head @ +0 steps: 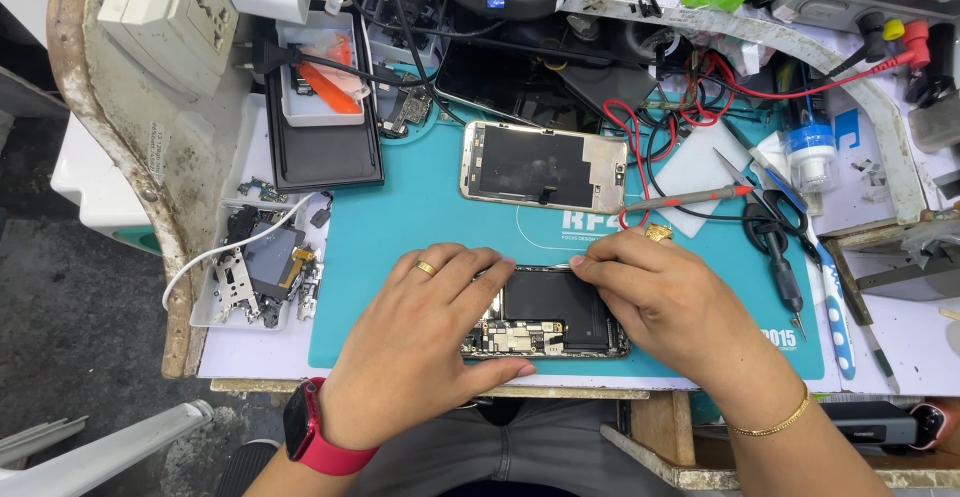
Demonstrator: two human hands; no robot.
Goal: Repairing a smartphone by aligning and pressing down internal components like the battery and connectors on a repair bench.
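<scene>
Head view: opened phone point(548, 319) lies between left hand point(425, 342) and right hand point(665, 307).

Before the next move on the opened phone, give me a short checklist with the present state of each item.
1. Opened phone lies flat on the teal mat: ok.
2. Left hand steadies its left end: ok.
3. Right hand fingertips at its top edge: ok; any tool pinched: cannot tell.
4. Detached back panel lies apart from the hands: ok.
5. Red probe and screwdriver lie off the phone: ok.
</scene>
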